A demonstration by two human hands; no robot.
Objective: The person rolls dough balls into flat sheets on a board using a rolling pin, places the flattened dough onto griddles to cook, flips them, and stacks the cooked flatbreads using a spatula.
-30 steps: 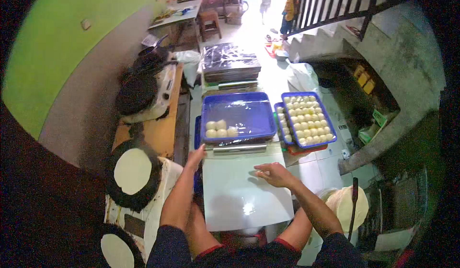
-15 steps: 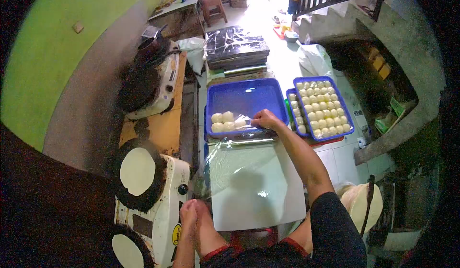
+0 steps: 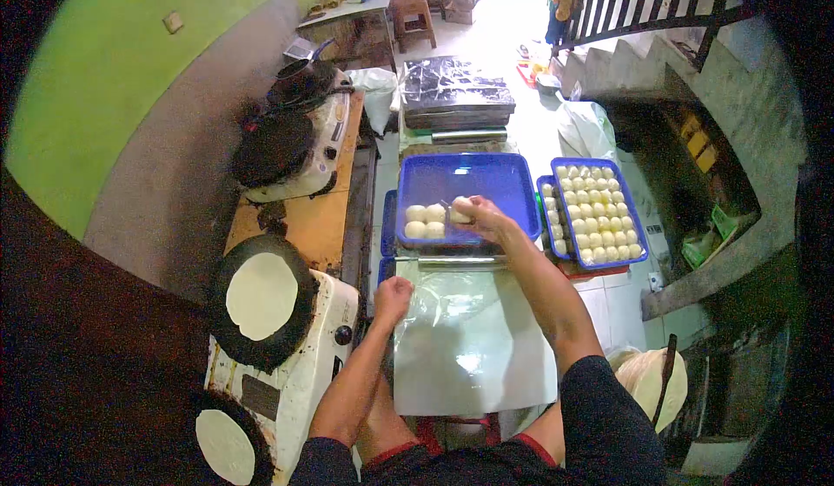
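Observation:
My right hand [image 3: 491,222] is closed round a white dough ball [image 3: 462,210] over the front part of a blue tray [image 3: 499,169]. Several more dough balls [image 3: 426,223] sit in that tray, just left of the held one. Closed in a fist, my left hand [image 3: 393,300] is at the left edge of a clear plastic sheet [image 3: 456,299] and seems to pinch it. The sheet lies over a white board [image 3: 473,382] in front of my lap.
Two hotplates carry thin pale flatbreads [image 3: 261,297] on the left. At the right stands a blue tray [image 3: 645,247] filled with dough balls, beside a stack of round flatbreads [image 3: 653,382]. Behind the near tray is a black-wrapped stack [image 3: 456,95].
My left hand has moved up and forward from near my knee to the board's far left corner, bringing the plastic down flat. My right hand has lifted a dough ball.

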